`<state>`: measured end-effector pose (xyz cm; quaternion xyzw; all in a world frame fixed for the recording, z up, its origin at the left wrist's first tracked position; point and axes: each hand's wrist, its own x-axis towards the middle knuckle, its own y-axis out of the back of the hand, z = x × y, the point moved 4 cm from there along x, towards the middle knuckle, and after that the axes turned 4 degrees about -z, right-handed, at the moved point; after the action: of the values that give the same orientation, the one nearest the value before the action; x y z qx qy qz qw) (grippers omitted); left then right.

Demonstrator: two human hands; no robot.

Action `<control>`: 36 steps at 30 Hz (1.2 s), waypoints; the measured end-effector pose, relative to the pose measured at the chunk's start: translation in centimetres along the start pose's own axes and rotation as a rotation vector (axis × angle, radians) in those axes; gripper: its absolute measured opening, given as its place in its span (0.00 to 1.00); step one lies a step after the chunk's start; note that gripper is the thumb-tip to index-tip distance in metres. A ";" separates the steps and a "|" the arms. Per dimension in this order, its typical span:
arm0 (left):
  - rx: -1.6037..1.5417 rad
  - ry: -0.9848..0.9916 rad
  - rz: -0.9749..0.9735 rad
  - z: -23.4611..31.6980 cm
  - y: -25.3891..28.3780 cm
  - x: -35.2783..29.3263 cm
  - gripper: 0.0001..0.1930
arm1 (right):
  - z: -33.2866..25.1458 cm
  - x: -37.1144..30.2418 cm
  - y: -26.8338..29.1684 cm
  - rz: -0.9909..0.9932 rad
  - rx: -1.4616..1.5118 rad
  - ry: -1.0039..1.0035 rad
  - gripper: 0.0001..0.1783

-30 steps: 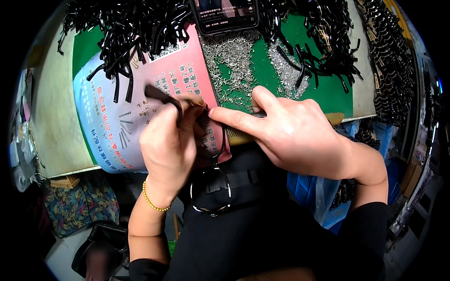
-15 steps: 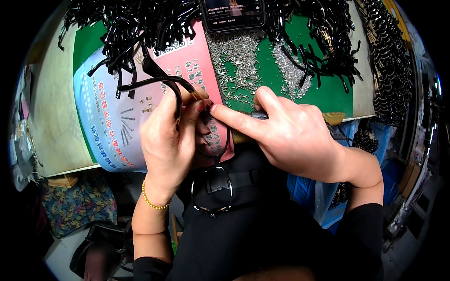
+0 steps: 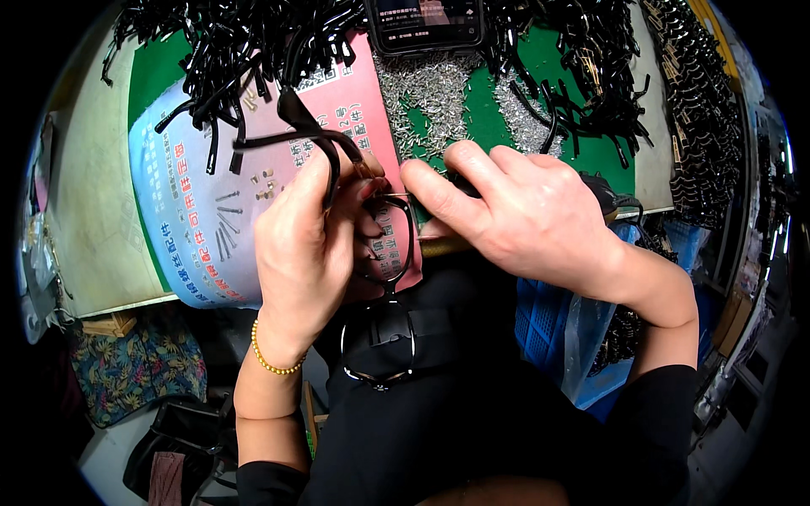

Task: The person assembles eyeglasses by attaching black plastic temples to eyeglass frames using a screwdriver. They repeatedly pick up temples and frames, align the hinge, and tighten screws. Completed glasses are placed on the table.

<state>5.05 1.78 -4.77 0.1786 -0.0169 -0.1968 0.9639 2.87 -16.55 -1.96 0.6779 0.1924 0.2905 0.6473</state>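
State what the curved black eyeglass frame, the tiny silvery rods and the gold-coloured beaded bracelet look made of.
Black eyeglass frame: probably glossy plastic, going by smooth bright highlights; coated metal is possible.
Tiny silvery rods: likely bare metal, shiny, as they glint.
Gold-coloured beaded bracelet: perhaps polished metal, from its yellow sheen; coated beads possible.

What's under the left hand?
The pink-and-blue sheet shows around the left hand, which holds black glasses. The hand hides parts of both, so I can't see what else is underneath.
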 end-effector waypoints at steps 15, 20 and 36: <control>-0.131 -0.243 0.448 0.2 2.3 4.6 0.16 | 2.0 -3.4 3.2 -0.235 0.240 -0.337 0.21; -0.375 -0.190 0.494 0.0 4.4 1.4 0.21 | 1.5 -5.3 2.7 -0.306 0.228 -0.350 0.27; 0.432 -0.165 0.460 -2.4 5.1 -5.9 0.10 | 1.0 -4.9 2.2 -0.295 0.139 -0.289 0.40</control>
<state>1.82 9.26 -4.97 0.3538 -0.1764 0.0202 0.9183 -0.40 -20.62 -0.45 0.7198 0.2145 0.0784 0.6555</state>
